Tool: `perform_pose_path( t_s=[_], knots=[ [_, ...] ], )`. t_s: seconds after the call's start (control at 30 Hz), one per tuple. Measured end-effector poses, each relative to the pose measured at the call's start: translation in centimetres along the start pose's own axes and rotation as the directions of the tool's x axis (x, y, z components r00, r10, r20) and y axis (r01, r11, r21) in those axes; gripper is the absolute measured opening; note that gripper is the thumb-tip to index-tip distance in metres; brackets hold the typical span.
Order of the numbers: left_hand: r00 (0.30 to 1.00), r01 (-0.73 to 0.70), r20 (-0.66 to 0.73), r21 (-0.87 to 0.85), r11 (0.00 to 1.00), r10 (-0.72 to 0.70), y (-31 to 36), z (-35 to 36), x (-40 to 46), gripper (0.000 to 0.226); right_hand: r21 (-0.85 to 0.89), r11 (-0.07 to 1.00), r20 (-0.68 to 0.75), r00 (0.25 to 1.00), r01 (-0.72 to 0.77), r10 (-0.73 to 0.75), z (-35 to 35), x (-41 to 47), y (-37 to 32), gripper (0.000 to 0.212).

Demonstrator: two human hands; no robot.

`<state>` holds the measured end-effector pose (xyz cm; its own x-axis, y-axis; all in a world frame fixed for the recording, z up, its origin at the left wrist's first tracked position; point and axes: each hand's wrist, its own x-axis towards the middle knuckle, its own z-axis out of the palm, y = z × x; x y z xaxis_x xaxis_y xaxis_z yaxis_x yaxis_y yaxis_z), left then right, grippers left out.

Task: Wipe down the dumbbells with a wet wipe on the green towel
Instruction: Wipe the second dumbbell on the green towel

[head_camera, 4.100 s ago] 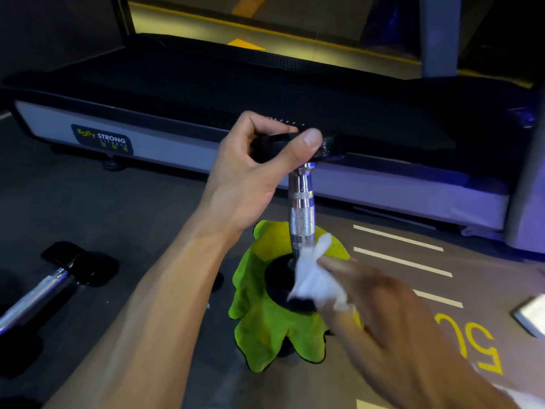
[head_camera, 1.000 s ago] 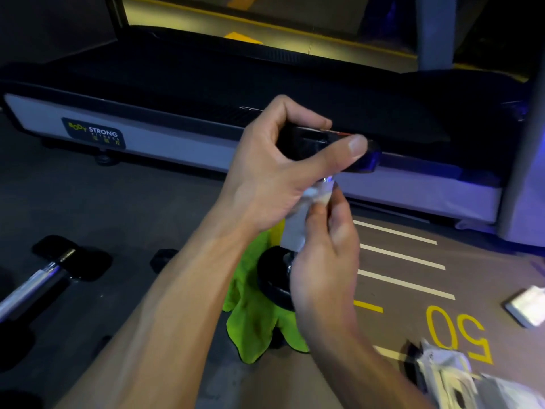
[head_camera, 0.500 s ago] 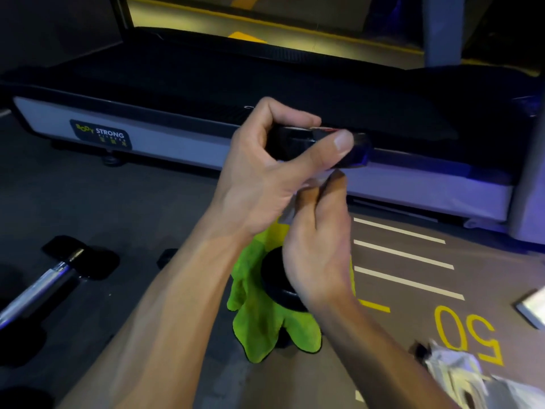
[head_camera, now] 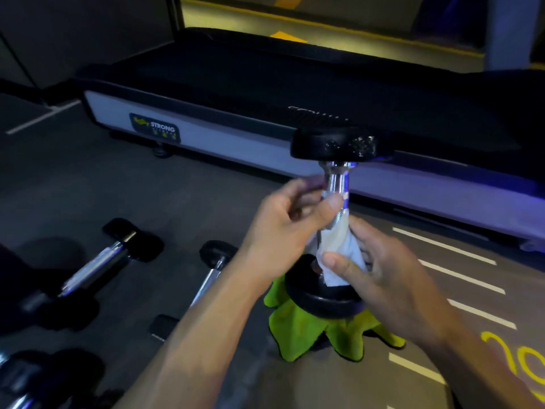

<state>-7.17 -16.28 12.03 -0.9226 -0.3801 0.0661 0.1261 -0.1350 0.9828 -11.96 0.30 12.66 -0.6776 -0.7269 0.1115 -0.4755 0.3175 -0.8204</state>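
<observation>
A black-headed dumbbell [head_camera: 336, 146] stands upright on its lower head on the crumpled green towel [head_camera: 306, 335] on the floor. Its chrome handle rises between my hands. My left hand [head_camera: 283, 231] pinches the middle of the handle, thumb in front, below the bare upper head. My right hand [head_camera: 380, 270] wraps a white wet wipe [head_camera: 339, 249] around the lower handle, just above the bottom head. The wipe hides the lower handle.
Two more dumbbells [head_camera: 97, 261] [head_camera: 212, 276] lie on the dark floor to the left, and another one [head_camera: 29, 379] lies at the bottom left corner. A treadmill [head_camera: 206, 137] runs across the back. White lines and yellow numbers mark the floor on the right.
My left hand has let go of the upper head and dropped to the handle. My right hand has slid the wipe from the top of the handle down to its lower part.
</observation>
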Motion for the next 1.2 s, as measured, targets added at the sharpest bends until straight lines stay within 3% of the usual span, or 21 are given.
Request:
perform_pose_path(
  t_s=[0.07,0.17,0.23,0.4,0.5,0.6,0.77,0.87,1.0,1.2],
  knots=[
    [1.000,0.001,-0.005,0.054,0.999,0.000,-0.5,-0.4,-1.1,0.041,-0.050,0.999,-0.065,0.998,0.016,-0.020,1.1,0.1,-0.5,0.033],
    [0.997,0.057,-0.045,-0.036,0.998,-0.059,-0.1,-1.5,-1.9,0.039,-0.136,0.990,-0.152,0.987,0.031,-0.052,3.1,0.2,-1.6,0.017],
    [0.992,0.102,-0.063,-0.125,0.987,-0.111,-0.3,-2.9,-2.3,0.042,-0.180,0.984,-0.196,0.979,0.016,-0.052,4.4,0.5,-2.4,0.020],
    [0.963,0.099,-0.229,-0.182,0.978,-0.140,-2.0,-7.3,-5.0,0.045,0.018,0.999,-0.154,0.988,0.032,-0.029,7.3,0.7,-3.5,0.031],
    [0.933,0.107,-0.335,-0.097,0.990,-0.133,-1.7,-11.3,-5.7,0.039,0.179,0.984,-0.098,0.995,-0.003,0.021,9.5,0.3,-3.4,0.032],
    [0.907,0.136,-0.419,0.213,0.968,-0.036,-1.2,-16.0,-5.7,0.022,0.293,0.952,0.009,0.996,-0.091,0.093,11.7,0.1,-2.4,0.018],
    [0.899,0.300,-0.437,0.609,0.734,-0.004,-3.1,-22.8,-4.9,0.034,0.338,0.903,0.150,0.962,-0.266,0.227,15.9,-0.3,0.4,0.053],
    [0.902,0.401,-0.425,0.758,0.515,-0.076,-5.4,-24.9,-4.1,0.032,0.413,0.822,0.258,0.916,-0.393,0.308,18.4,-0.3,1.8,0.054],
    [0.872,0.482,-0.414,0.823,0.302,-0.261,-10.7,-27.2,-3.6,0.037,0.421,0.764,0.320,0.868,-0.489,0.380,20.0,-0.1,3.4,0.045],
    [0.747,0.617,-0.488,0.763,0.195,-0.451,-17.7,-29.0,-4.5,0.044,0.380,0.682,0.352,0.780,-0.625,0.518,21.7,-0.6,4.0,0.049]
  ],
)
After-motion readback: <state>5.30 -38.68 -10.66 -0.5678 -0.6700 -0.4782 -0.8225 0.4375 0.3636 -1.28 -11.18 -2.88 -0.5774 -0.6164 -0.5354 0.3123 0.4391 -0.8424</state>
